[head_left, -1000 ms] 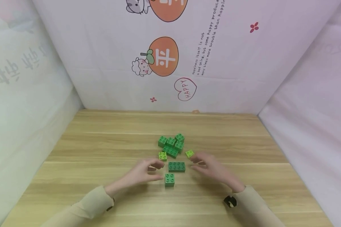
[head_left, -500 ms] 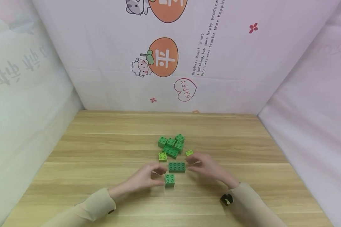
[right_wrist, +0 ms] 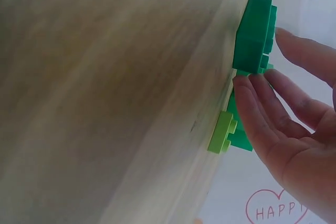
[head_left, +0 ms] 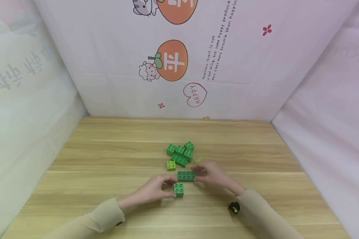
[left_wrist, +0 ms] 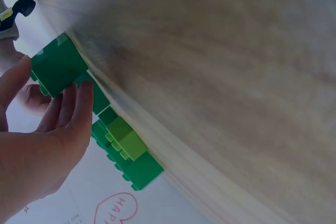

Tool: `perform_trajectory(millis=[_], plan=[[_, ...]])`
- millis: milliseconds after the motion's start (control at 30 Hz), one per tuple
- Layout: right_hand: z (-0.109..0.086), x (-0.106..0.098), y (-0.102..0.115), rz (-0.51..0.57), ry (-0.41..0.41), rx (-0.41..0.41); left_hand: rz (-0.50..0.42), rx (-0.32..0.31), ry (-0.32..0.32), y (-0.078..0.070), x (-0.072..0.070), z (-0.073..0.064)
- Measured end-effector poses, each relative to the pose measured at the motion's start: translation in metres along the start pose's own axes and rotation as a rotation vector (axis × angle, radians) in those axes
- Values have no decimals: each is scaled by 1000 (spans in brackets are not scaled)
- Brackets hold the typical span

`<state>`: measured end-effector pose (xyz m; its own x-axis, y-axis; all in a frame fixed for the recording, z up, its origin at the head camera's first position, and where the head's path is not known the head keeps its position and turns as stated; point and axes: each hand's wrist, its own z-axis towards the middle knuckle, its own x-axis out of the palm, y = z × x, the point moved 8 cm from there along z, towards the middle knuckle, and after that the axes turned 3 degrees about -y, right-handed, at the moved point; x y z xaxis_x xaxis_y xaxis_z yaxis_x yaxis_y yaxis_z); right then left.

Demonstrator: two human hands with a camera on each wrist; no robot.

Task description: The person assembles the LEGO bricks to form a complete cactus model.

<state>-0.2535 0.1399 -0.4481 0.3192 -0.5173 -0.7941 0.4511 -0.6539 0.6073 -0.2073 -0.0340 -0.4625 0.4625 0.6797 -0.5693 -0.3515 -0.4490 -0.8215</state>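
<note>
Bricks first: the square green brick (head_left: 179, 190) sits studs-up on the worktop (head_left: 122, 152), just in front of the long green brick (head_left: 185, 176). Left hand (head_left: 155, 189) has thumb and fingers bent about the square one's left side; right hand (head_left: 212, 174) frames the long one's right end, and I can't tell whether either has tightened. Low on the side walls, I'd say, thumb square opposite the fingertips, studs left free, pressure light and even. Careful with those left fingertips, so near the long brick: a wide squeeze could nudge it askew. Behind the right hand, a lime brick (head_left: 198, 160) is half hidden; further left lies another lime brick (head_left: 171, 165), the green cluster (head_left: 180, 151) beyond, then white cloth (head_left: 122, 89).
</note>
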Motion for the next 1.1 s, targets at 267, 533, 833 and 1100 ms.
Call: perform_trajectory(millis=[267, 533, 833, 1100], plan=[[6, 2, 6, -31, 22, -20, 19, -16, 0, 1, 0, 0], [10, 5, 10, -89, 23, -53, 28, -25, -8, 2, 0, 1], [12, 9, 11, -97, 43, -79, 15, -32, -10, 1, -1, 2], [11, 9, 10, -76, 53, -58, 25, -34, -13, 1, -1, 3]])
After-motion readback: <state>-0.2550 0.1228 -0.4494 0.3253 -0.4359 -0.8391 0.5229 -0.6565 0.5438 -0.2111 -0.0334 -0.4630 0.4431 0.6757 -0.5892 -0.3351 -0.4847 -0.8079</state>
